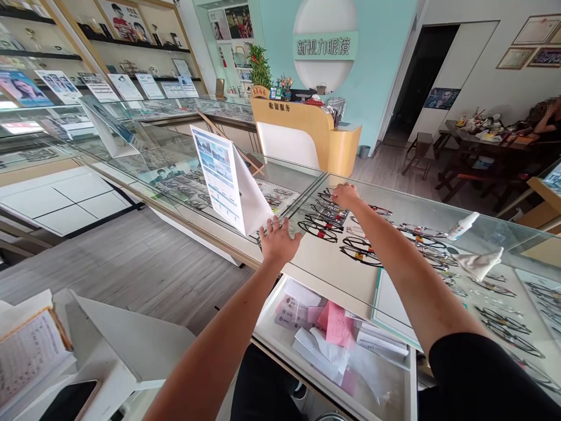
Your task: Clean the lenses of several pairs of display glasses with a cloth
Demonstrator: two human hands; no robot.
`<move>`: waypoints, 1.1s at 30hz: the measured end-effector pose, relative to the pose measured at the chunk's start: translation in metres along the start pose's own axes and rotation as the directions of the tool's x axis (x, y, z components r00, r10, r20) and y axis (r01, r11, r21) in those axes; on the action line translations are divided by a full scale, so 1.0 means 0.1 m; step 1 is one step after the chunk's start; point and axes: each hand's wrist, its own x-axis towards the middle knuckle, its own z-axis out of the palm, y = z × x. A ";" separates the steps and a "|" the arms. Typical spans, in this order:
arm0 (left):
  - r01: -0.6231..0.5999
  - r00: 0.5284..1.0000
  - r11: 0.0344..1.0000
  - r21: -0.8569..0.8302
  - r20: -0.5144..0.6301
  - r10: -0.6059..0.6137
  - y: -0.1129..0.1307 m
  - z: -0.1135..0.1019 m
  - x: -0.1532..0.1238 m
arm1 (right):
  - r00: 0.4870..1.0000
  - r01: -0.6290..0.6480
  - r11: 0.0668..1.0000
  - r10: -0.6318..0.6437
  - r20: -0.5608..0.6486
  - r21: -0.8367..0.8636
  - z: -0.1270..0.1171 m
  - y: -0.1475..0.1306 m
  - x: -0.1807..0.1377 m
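My left hand [279, 241] rests with spread fingers at the front edge of the glass counter top [280, 270], just beside the foot of a white folded display card [230, 181]. My right hand [347, 196] reaches farther across the same counter, fingers loosely bent and pointing down onto the glass. Its fingertips are partly hidden; no object shows in it. Close to it, several dark-rimmed eyeglasses [322, 228] with small coloured tags appear in the case. More eyeglasses [362, 254] lie under my right forearm.
Below the counter, an open drawer [262, 328] holds pink slips [336, 323] and white papers. A white bottle [463, 225] and a grey cloth [480, 264] lie to the right. A phone [68, 402] and an open notebook [33, 354] are at lower left. A cash desk [298, 126] stands behind.
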 end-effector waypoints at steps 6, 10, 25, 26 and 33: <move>-0.002 1.000 1.000 -0.009 -0.012 0.002 -0.01 0.02 0.02 | 1.000 -0.018 1.000 0.018 -0.006 0.017 0.02 0.01 -0.05; 0.001 1.000 1.000 -0.014 -0.023 -0.001 -0.01 0.02 0.03 | 1.000 -0.029 0.999 0.029 -0.007 0.034 -0.02 -0.02 -0.12; -0.002 0.999 1.000 0.008 -0.045 0.003 0.03 -0.06 0.05 | 0.840 0.350 0.936 -0.336 -0.427 -0.047 -0.52 0.29 -2.62; 0.000 0.998 1.000 0.006 -0.068 0.000 0.03 -0.07 0.06 | 0.836 0.343 0.938 -0.333 -0.435 -0.059 -0.45 0.41 -2.94; -0.037 0.991 0.994 -0.098 -0.133 0.024 0.03 -0.11 0.14 | 0.893 -0.164 0.986 0.158 -0.421 0.024 0.26 1.63 -4.85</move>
